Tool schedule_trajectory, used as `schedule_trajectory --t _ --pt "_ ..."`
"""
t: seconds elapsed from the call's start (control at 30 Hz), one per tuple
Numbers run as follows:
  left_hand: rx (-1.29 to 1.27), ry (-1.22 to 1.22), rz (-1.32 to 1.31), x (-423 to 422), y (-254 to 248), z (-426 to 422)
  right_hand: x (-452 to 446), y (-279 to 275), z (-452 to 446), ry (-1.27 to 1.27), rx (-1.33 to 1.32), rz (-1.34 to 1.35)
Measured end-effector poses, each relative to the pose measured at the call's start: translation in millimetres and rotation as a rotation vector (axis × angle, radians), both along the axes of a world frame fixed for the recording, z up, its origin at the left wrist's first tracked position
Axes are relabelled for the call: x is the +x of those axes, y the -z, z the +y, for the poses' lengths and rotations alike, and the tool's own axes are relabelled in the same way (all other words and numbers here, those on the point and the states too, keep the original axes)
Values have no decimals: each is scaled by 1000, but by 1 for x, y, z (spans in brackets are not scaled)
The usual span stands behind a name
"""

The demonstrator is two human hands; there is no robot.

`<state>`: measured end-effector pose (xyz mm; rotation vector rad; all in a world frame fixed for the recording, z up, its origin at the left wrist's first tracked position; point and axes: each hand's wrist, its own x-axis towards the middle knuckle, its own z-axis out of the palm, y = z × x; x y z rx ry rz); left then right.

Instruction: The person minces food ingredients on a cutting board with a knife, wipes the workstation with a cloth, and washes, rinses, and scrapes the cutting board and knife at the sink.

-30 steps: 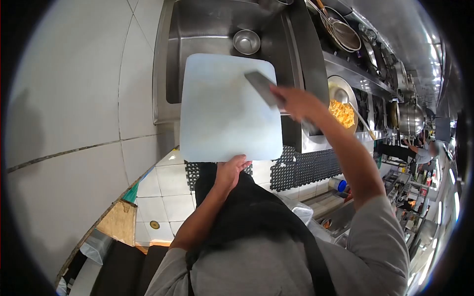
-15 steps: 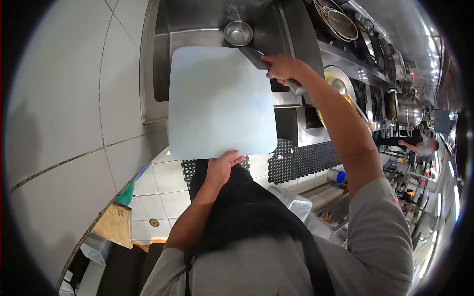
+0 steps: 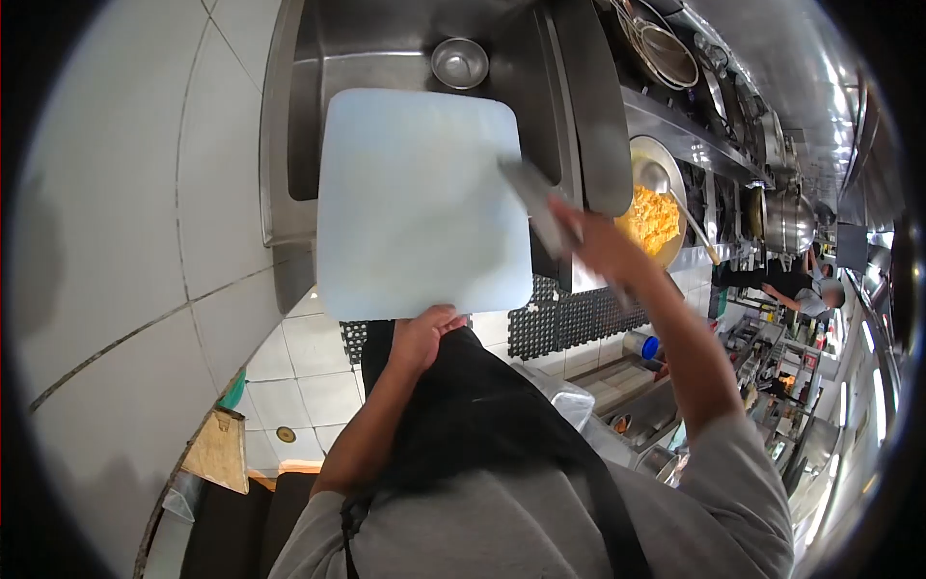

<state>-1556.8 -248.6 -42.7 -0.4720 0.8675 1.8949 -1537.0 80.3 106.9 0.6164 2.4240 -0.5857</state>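
A pale blue-white cutting board [image 3: 420, 203] spans the front of the metal sink [image 3: 289, 217]. My left hand [image 3: 425, 336] grips its near edge, with the thumb and some fingers showing. At the board's right side, my right hand [image 3: 600, 239] is closed on a wide-bladed knife [image 3: 535, 201]. Motion blurs both the hand and the blade, which angles up and left toward the board's right edge. Inside the sink, past the board's far edge, is a small metal bowl [image 3: 460, 64].
Right of the sink, a pan [image 3: 675, 159] holds orange-yellow food [image 3: 651, 220] and a ladle. Strainers [image 3: 666, 53] hang farther back. Black perforated mats [image 3: 579, 323] lie on the tiled floor. Another person [image 3: 808, 292] stands far right.
My right hand and the knife have swung from the board's far right corner back toward me along its right side. My left hand keeps its hold on the board.
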Motion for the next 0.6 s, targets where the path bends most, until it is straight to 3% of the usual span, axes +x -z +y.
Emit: schedule_trajectory --t 0.07,0.13,0.23,0.33,0.37,0.4,0.43,0.53,0.6 --pt "55 -34 18 0 2 -1 -101 1 28 78 35 -209" --pt "59 -48 35 0 0 -3 -151 8 44 29 29 -248" --pt "12 -58 20 -1 -7 2 -120 1 35 55 12 -183" --pt "-4 -46 -8 0 -5 2 -34 -47 -13 54 0 -204" --pt "12 -38 -1 3 0 2 24 -29 -11 -77 98 -48" --pt "26 -30 6 4 3 1 29 -75 -48 63 3 -252" --pt "26 -32 1 4 4 1 54 -75 -59 22 43 -306" --pt "17 -27 8 7 9 -5 39 -82 -68 2 10 -348" --pt "27 1 37 7 17 -6 -23 -56 -38 19 42 -303"
